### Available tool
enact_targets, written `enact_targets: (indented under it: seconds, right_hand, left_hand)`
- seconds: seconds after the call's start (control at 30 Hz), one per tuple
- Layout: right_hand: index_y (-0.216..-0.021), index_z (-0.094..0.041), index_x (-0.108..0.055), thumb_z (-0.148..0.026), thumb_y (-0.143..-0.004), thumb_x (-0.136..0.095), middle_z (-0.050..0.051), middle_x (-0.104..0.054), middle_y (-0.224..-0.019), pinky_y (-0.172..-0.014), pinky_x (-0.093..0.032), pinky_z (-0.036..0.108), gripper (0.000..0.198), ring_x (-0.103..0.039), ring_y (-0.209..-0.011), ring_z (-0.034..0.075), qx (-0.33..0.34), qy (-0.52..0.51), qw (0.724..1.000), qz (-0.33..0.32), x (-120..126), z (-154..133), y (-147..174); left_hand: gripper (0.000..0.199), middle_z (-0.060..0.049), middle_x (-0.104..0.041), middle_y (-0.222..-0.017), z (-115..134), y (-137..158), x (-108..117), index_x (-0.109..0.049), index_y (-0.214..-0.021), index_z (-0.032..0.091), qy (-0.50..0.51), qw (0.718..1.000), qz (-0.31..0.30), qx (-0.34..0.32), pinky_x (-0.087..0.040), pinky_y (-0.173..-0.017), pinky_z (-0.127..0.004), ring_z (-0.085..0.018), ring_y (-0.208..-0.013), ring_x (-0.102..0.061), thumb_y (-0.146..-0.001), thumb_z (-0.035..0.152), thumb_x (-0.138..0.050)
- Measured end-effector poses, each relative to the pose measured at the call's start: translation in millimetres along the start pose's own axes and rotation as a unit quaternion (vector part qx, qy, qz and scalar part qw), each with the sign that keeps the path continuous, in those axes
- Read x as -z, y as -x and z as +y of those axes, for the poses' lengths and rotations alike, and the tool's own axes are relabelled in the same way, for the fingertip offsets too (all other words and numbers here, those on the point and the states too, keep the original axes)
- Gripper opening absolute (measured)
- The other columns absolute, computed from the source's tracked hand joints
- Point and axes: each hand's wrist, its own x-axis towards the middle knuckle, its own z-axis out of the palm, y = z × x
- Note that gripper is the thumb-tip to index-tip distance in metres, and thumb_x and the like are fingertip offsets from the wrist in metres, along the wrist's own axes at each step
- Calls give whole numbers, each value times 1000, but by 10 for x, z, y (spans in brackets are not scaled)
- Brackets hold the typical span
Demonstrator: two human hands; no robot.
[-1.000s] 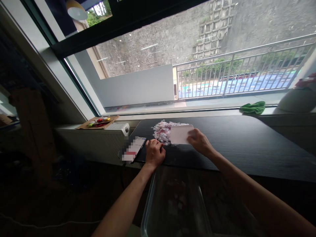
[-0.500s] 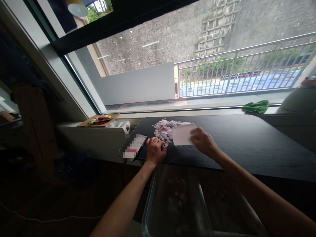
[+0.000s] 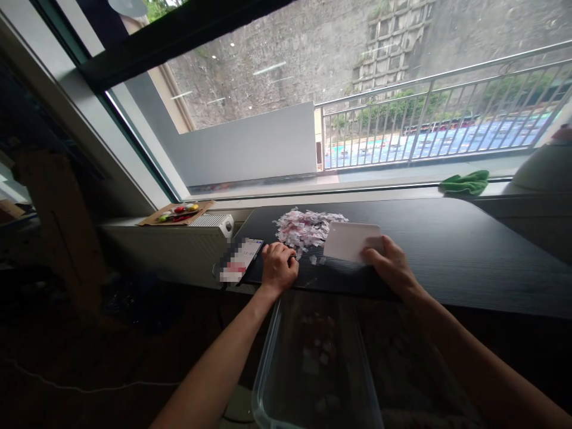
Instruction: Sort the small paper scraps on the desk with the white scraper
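My right hand (image 3: 393, 265) grips a flat, whitish rectangular card (image 3: 351, 239) by its right end, thumb in front. The card's left end is beside a heap of small white and pinkish paper scraps (image 3: 304, 229) on the black tabletop (image 3: 429, 244). My left hand (image 3: 280, 267) rests at the table's front edge, just in front of the heap, with its fingers curled; what they hold, if anything, is hidden. Below the edge, a clear plastic bin (image 3: 268, 357) has some scraps inside.
A phone (image 3: 241, 260) with a lit screen lies left of my left hand. Further left, a radiator (image 3: 210, 229) bears a cardboard piece with small colourful items. A green cloth (image 3: 465, 183) lies on the sill by the window.
My right hand has moved right with the card, away from my left hand. A few loose scraps now show in front of the heap. The left hand has stayed almost in place.
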Motion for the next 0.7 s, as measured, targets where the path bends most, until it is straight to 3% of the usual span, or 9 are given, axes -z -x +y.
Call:
enact_targets:
  seconds: [0.27,0.47,0.7]
  right_hand:
    - [-80,-22,-55,-32,-64,-55,0,-60,-72,-65,-44,32,18,-55,-68,20,5,2,999,-33,-5,66,-11]
    - [-82,-21,-55,-36,-65,-58,1,-60,-73,-64,-43,32,23,-54,-67,18,15,13,1000,-4,-41,84,-42]
    - [-79,-20,-57,-36,-64,-60,0,-59,-70,-60,-42,29,22,-52,-64,16,28,-10,993,-112,-60,60,-16]
  left_hand:
    - [15,-5,-65,-86,-3,-1,3,-66,-79,22,0,1000,2,-3,-35,-100,-46,-25,-101,-54,-73,14,-55]
    - [15,-5,-65,-86,-4,-16,4,-66,-79,22,2,1000,0,-5,-35,-100,-46,-25,-101,-54,-72,14,-56]
    - [15,-5,-64,-86,-11,-12,-1,-67,-79,22,2,1000,2,-6,-36,-99,-47,-26,-100,-54,-72,14,-56]
